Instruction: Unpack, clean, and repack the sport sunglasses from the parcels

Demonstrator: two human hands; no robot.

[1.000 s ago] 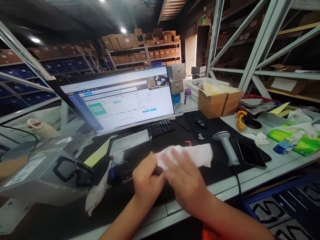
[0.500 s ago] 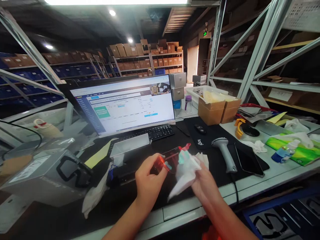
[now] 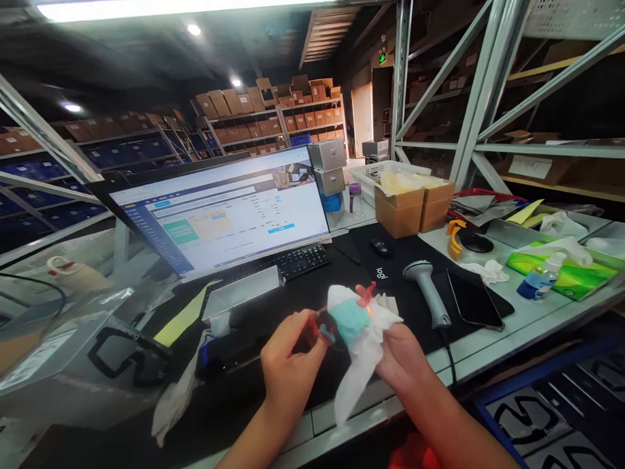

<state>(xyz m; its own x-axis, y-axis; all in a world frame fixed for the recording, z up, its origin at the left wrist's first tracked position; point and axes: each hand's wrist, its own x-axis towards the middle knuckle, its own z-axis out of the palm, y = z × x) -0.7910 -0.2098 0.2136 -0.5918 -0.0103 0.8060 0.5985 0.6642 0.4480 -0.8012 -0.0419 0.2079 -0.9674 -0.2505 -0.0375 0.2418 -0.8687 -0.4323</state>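
Note:
In my left hand (image 3: 293, 352), thumb and fingers pinch one end of what looks like a pair of glasses with a red see-through frame (image 3: 319, 329). My right hand (image 3: 403, 355) grips a crumpled white tissue (image 3: 359, 371), which is pressed around the other end. A teal patch (image 3: 352, 320) shows at the tissue, and a bit of red frame (image 3: 365, 294) sticks up above it. The lenses are largely hidden by tissue and fingers. Both hands are held over the black desk mat, close to its front edge.
Behind the hands stand a monitor (image 3: 229, 215), a keyboard (image 3: 307, 259) and an open silver box (image 3: 243, 293). To the right lie a barcode scanner (image 3: 427, 293), a phone (image 3: 473, 298), a mouse (image 3: 380, 247) and a spray bottle (image 3: 540, 279). A grey box (image 3: 97, 365) sits left.
The tissue has spread further over the glasses, and its loose tail hangs lower. More of the teal patch shows. The camera view has shifted slightly to the right.

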